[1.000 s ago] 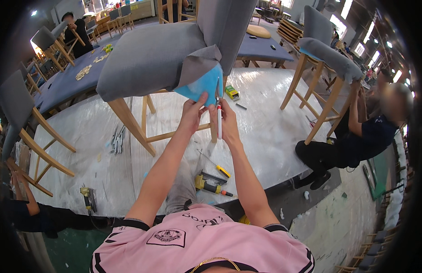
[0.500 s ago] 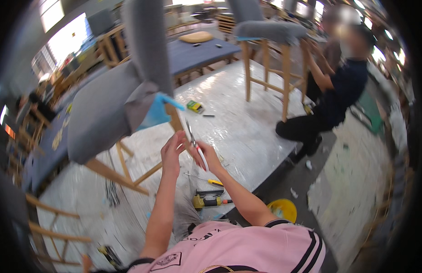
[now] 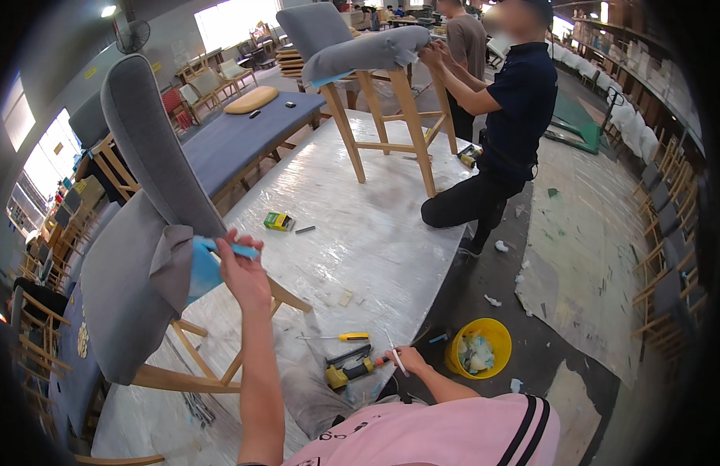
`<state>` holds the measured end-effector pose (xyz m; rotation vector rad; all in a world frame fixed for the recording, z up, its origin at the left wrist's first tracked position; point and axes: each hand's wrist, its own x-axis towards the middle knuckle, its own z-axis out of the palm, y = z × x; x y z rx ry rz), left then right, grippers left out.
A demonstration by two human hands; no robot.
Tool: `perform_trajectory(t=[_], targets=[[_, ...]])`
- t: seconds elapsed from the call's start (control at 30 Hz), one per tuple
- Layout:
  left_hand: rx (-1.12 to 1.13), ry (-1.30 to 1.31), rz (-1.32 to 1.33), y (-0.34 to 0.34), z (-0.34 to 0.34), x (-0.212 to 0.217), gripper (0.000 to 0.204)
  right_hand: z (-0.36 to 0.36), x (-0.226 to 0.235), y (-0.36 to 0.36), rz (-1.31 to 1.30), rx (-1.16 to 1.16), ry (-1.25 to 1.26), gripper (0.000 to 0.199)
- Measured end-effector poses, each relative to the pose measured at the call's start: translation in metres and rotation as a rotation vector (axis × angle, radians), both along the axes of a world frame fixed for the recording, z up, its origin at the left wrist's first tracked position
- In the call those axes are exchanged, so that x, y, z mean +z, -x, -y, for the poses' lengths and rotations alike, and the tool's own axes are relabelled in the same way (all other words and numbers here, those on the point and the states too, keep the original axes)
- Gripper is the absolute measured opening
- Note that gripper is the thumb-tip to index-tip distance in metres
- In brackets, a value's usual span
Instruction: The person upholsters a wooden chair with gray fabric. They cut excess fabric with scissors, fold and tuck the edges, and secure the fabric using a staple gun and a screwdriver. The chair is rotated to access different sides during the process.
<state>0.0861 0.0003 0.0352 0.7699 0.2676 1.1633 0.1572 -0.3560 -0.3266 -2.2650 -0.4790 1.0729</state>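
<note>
Scissors [image 3: 402, 363] have swung toward five o'clock in the right hand [image 3: 412, 359]; the left hand [image 3: 246, 278] pinches the blue strip [image 3: 246, 252]. Trimming seems underway, perhaps needing a gentle pull next.

The person's left hand [image 3: 248, 277] is raised between eight and nine o'clock, fingers bent in a pinch, the left forearm [image 3: 260, 380] pointing to twelve. The right hand [image 3: 411, 360] sits low near half past five, fingers curled, the right forearm [image 3: 452, 386] angled toward ten.

I monitor a film-covered platform [image 3: 360, 233] bearing the near chair [image 3: 135, 272]; right of it: box [image 3: 279, 221], screwdriver [image 3: 352, 337], staple gun [image 3: 339, 377].
</note>
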Motion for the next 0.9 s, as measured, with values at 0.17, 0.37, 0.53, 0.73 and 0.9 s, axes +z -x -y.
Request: perform_trajectory(t=[0.17,0.37,0.53,0.73,0.9], targets=[[-0.274,-0.552,-0.837,0.054,0.042,-0.16,0.041,-0.023,-0.026,-0.021,0.149,0.04,0.141,0.062],[-0.534,-0.227,-1.35,0.172,0.206,-0.308,0.04,-0.093,-0.081,-0.065,0.243,0.022,-0.099,0.067],[-0.664,-0.078,-1.159,0.209,0.207,-0.376,0.039,-0.104,-0.077,-0.105,0.352,0.006,-0.17,0.069],[-0.471,0.017,-1.137,0.194,0.2,-0.354,0.05,-0.15,-0.021,-0.03,-0.376,0.26,-0.338,0.047],[-0.484,-0.143,-1.181,0.182,0.21,-0.362,0.059,-0.116,0.021,0.061,-0.423,0.78,-0.267,0.045]])
